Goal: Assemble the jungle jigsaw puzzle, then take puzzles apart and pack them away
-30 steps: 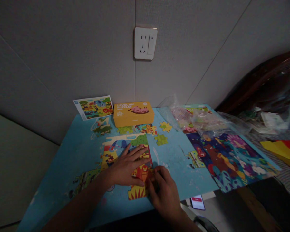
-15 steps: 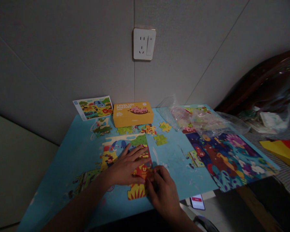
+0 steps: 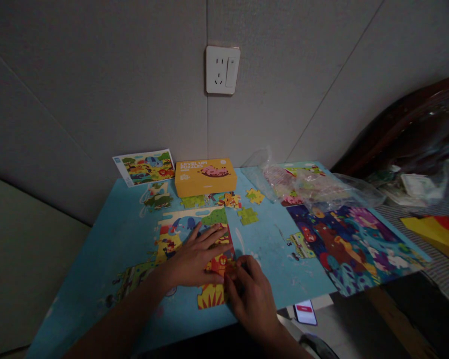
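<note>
My left hand (image 3: 195,258) lies flat with fingers spread across a partly assembled jigsaw puzzle (image 3: 214,218), which shows an elephant, a lion and green bushes. At the puzzle's lower right edge, my right hand (image 3: 253,296) has its fingers pinched on a puzzle piece (image 3: 230,270), mostly covered by the fingertips. Just left of those fingers is a yellow piece with red spikes (image 3: 211,297), against the puzzle's bottom side. Loose green pieces (image 3: 248,216) and a yellow piece (image 3: 255,196) rest beyond the puzzle.
A yellow puzzle box (image 3: 205,178) stands against the wall beside a picture card (image 3: 145,167). To the right are clear plastic bags (image 3: 307,187) and a dark blue finished puzzle (image 3: 355,247). A phone (image 3: 305,312) sits below the table edge (image 3: 288,303).
Both hands stay in nearly the same place, the right fingers still at the puzzle's edge. The view has shifted very slightly.
</note>
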A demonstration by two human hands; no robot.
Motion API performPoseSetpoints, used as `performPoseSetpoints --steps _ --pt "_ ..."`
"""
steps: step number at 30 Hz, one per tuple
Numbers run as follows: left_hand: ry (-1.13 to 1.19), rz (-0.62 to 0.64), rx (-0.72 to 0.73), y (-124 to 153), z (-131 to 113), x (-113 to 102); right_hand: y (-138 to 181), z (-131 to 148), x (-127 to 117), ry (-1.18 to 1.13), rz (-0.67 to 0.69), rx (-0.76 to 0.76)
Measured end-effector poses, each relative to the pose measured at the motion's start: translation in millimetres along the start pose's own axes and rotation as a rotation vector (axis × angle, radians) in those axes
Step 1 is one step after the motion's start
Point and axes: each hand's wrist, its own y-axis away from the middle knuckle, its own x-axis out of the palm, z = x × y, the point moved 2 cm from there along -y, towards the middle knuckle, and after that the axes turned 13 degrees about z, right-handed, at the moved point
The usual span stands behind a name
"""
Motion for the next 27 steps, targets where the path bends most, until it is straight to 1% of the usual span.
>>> performPoseSetpoints --steps 7,19,24,27 --pt "-0.004 0.005 0.004 -0.1 -1.0 -0.6 -1.3 3.9 -2.0 0.0 0.02 0.012" --pt "-0.035 -0.024 0.01 0.4 -1.5 0.0 -2.0 4.3 -4.0 0.019 0.035 0.023" --pt "-0.105 -0.056 -0.035 1.8 -4.1 2.5 -0.7 2.9 -4.2 0.009 0.042 0.029" --pt "-0.145 -0.07 -0.079 6.8 3.6 3.5 1.4 1.5 -5.3 0.019 0.042 0.017"
